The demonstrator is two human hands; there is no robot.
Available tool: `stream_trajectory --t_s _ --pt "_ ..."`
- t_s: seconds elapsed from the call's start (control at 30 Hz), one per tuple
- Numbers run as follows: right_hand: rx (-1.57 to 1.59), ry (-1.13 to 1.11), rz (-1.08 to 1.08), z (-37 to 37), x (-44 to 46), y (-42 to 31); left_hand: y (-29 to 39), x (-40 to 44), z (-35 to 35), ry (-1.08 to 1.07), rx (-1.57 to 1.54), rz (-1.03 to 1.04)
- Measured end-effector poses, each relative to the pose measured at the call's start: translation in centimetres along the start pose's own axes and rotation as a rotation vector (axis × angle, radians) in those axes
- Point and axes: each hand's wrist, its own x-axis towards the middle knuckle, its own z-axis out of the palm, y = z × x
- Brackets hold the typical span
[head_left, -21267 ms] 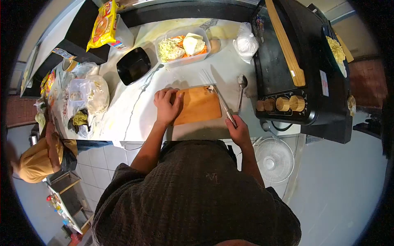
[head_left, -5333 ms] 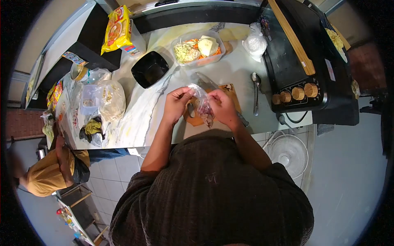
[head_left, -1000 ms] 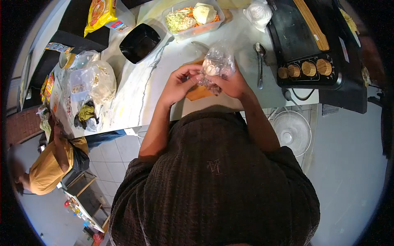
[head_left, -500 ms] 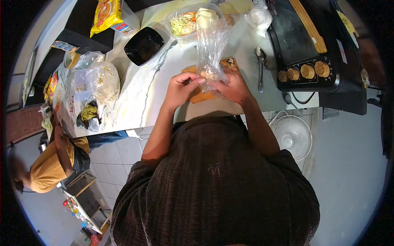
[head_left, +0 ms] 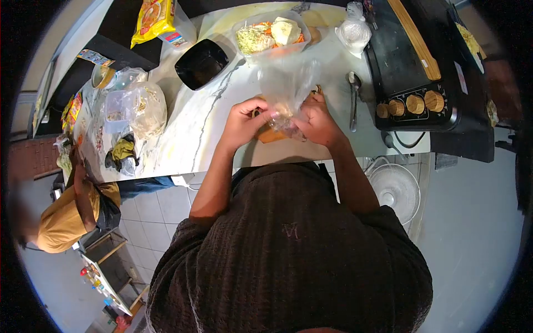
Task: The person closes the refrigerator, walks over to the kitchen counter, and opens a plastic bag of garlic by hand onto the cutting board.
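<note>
Between my two hands is a clear plastic bag point(head_left: 286, 83), its body blurred and its gathered end at my fingers. My left hand point(head_left: 248, 123) pinches the bag from the left with thumb and forefinger. My right hand point(head_left: 320, 123) grips it from the right. Something pale shows through the plastic near my fingertips, too unclear to name. Under the hands lies an orange-brown cutting board point(head_left: 272, 135), mostly covered. Beyond the bag stands a clear plastic container point(head_left: 272, 55) with shredded vegetables point(head_left: 252, 40) and a pale round lump point(head_left: 285, 31) inside.
Left of centre sits a black bowl point(head_left: 201, 64). On the right are a spoon point(head_left: 353, 102), a knotted bag of white stuff point(head_left: 354, 34) and a black griddle point(head_left: 411, 111) with wooden knobs. Filled plastic bags point(head_left: 147, 111) lie at left, near another person point(head_left: 66, 219).
The bag's upper part has come off the pale lump and nearer to me, leaving the lump uncovered in the container. Both hands keep hold of the bag.
</note>
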Motion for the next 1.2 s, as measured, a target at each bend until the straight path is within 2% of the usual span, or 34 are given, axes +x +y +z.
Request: stream_trajectory --t_s 0.03,0.1,0.13,0.2,0.23,0.3,0.33,0.43,0.5,0.6,0.73,0.83,0.9,1.03,1.1,1.2 --pt "-0.002 0.002 -0.008 0.0 0.1 0.0 0.3 0.1 0.0 0.003 0.003 0.008" --pt "0.216 -0.036 0.197 0.0 0.3 -0.2 1.1 0.1 0.0 0.030 0.081 -0.042" --pt "0.216 -0.035 0.189 -0.4 0.8 -1.3 1.2 0.1 -0.2 0.035 0.084 -0.035" --pt "0.480 0.055 0.327 -1.3 1.9 -3.4 1.5 0.2 -0.5 0.023 0.117 -0.016" --pt "0.478 0.056 0.318 -1.2 1.8 -2.7 1.9 0.3 -0.7 0.027 0.121 -0.008" --pt "0.179 -0.070 0.249 -0.9 1.4 -1.0 2.9 0.2 -0.9 -0.106 0.194 0.088" --pt "0.177 -0.069 0.242 -0.8 1.5 -1.0 2.8 0.1 -1.1 -0.103 0.197 0.094" --pt "0.263 0.021 0.170 -0.8 2.2 -1.4 3.2 0.3 -1.1 -0.059 0.020 0.089" --pt "0.060 0.038 0.150 -0.8 2.3 -1.8 2.9 0.8 -0.9 -0.023 -0.030 0.111" --pt "0.058 0.162 0.067 -0.8 3.2 -2.8 2.2 0.9 -0.8 0.066 -0.080 0.100" --pt "0.027 0.103 -0.031 -1.2 3.5 -1.6 2.5 1.2 -0.9 0.121 -0.120 0.064" --pt "-0.018 0.031 0.021 -1.3 3.6 -1.6 3.0 0.8 -1.1 0.075 -0.093 0.071" --pt "0.092 0.031 0.071 -1.3 3.9 -2.5 2.9 0.6 -1.2 0.095 -0.106 0.055" --pt "0.207 0.122 -0.008 -2.7 5.1 -4.9 3.5 0.1 -1.4 0.133 -0.178 -0.017" --pt "0.220 0.048 0.118 -2.6 4.9 -4.4 3.9 -0.4 -1.7 0.088 -0.140 -0.010" --pt "0.186 -0.048 0.171 -1.9 4.6 -3.1 3.8 -0.7 -1.8 0.074 -0.146 0.037"
